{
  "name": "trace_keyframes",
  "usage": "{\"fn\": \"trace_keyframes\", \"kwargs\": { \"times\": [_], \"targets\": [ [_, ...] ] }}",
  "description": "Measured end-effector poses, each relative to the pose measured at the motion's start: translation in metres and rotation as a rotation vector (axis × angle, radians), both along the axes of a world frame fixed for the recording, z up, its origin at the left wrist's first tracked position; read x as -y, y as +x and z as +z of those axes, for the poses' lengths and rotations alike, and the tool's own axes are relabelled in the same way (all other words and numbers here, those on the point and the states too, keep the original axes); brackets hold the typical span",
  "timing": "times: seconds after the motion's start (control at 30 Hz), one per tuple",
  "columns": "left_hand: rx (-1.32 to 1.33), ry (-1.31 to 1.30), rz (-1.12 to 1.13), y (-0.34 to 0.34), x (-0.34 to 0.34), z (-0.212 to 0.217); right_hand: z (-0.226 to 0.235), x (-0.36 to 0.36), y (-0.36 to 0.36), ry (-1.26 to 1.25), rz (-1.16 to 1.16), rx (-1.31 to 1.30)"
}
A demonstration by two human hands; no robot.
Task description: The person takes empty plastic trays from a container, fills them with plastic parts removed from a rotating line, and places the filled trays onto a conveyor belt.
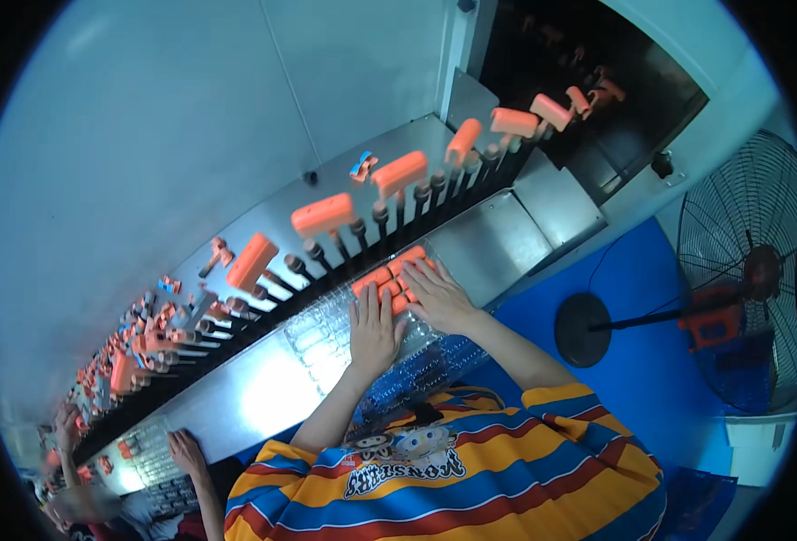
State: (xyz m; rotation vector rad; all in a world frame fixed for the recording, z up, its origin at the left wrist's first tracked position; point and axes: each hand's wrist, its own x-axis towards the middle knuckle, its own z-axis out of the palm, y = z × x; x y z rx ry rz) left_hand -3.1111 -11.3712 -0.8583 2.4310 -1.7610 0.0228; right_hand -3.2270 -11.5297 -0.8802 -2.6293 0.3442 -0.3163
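Note:
A cluster of orange, rounded block-shaped parts (386, 276) sits in a clear plastic tray (313, 335) with moulded pockets, right in front of me. My left hand (377, 335) rests its outstretched fingertips on the near left side of the cluster. Fingers spread, my right hand (442, 299) lies over the parts on the right. Neither hand is closed around a part, though the palms hide some of the cluster. Just beyond the tray, a slanting row of black pegs (380, 216) carries similar orange parts (323, 215).
Small orange, blue and grey pieces (159, 329) are heaped behind the pegs. At lower left, a co-worker's hand (184, 449) is beside another clear tray (150, 451). The peg row leads into a dark opening (588, 81). A fan (748, 270) stands on the right.

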Motion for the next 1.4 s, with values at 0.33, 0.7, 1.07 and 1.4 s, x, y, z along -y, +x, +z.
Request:
{"fn": "trace_keyframes", "kwargs": {
  "times": [0.33,0.7,1.07,1.4],
  "targets": [
    [-0.227,-0.485,-0.232,-0.032,0.145,0.121,0.094,0.196,-0.045,0.219,-0.63,0.559],
    [0.037,-0.045,-0.378,0.005,0.275,0.218,0.188,0.34,-0.012,0.248,0.027,-0.26],
    [-0.14,0.396,0.007,-0.016,0.316,0.227,0.189,0.346,-0.025,-0.219,0.292,-0.065],
    [0.173,-0.273,-0.112,-0.121,0.299,0.151,0.108,0.348,-0.159,-0.088,0.302,0.163]
  ]
}}
